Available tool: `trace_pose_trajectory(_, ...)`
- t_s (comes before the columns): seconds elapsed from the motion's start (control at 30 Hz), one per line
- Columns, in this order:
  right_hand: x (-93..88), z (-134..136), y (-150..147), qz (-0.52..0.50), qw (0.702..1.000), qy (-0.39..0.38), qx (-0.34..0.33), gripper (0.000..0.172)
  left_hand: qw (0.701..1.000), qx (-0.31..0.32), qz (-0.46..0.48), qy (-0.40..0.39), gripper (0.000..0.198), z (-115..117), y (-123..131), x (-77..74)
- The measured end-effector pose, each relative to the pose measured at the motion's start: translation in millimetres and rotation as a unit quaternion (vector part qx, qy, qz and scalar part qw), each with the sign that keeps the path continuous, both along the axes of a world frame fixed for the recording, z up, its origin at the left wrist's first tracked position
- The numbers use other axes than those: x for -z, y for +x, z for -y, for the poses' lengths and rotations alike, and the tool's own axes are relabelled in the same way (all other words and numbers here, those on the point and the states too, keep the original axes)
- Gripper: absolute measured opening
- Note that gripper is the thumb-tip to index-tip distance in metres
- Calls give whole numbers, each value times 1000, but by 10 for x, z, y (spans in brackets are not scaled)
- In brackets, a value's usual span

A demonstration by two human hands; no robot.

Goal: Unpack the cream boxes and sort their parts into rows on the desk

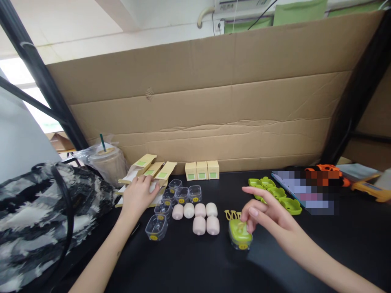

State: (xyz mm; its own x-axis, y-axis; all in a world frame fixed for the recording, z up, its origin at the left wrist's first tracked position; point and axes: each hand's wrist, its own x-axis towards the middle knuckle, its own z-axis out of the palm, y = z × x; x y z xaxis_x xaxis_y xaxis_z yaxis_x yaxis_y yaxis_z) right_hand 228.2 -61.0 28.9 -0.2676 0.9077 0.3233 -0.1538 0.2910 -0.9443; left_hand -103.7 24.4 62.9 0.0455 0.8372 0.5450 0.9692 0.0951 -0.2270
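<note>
My left hand (139,195) lies on a pile of flat yellow cardboard boxes (154,171) at the back left, fingers curled over the top sheet. My right hand (269,215) hovers over a small clear case with a green lid (240,234); thumb and a bent finger touch the lid, the other fingers stretch out. Several clear lidless cases (171,201) stand between the hands. Several pink sponge puffs (200,217) lie beside them. A yellow clip (230,214) lies just behind the lidded case.
Three upright yellow boxes (202,170) stand against a tall cardboard wall (214,106). Several green lids (276,193) lie at the right by a phone (302,191). A patterned bag (33,219) and an iced drink in plastic (106,160) fill the left side.
</note>
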Motion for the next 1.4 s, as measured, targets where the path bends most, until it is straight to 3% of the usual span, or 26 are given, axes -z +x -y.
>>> trace_pose_trajectory(0.3,14,7,33,25,1000,19,0,30,997,41,4,58,28,9,2,10)
trace_pose_trajectory(0.43,-64,-12,109,184,979,83,34,16,990,67,15,122,37,44,60,-50)
trace_pose_trajectory(0.5,-111,-20,141,277,950,142,41,14,974,140,22,180,36,124,185,-91)
trace_pose_trajectory(0.57,-138,-29,155,344,921,180,43,9,940,265,45,208,27,263,399,-106)
trace_pose_trajectory(0.67,-123,-48,149,423,886,184,45,16,880,443,148,81,19,549,823,-35)
trace_pose_trajectory(0.73,-94,-60,140,447,876,177,34,20,839,499,215,-28,23,736,1081,73)
trace_pose_trajectory(0.8,-70,-64,132,439,882,171,17,18,815,527,224,-83,33,873,1251,209)
trace_pose_trajectory(1.03,-28,8,66,428,894,135,-23,22,787,532,260,-175,89,940,1274,623)
trace_pose_trajectory(1.13,5,17,61,420,899,123,-21,24,788,525,258,-193,89,933,1276,681)
trace_pose_trajectory(1.23,21,-9,72,399,908,127,-25,16,794,517,253,-197,79,940,1296,691)
trace_pose_trajectory(1.4,38,-16,42,334,935,111,-44,14,779,496,314,-221,73,959,1295,742)
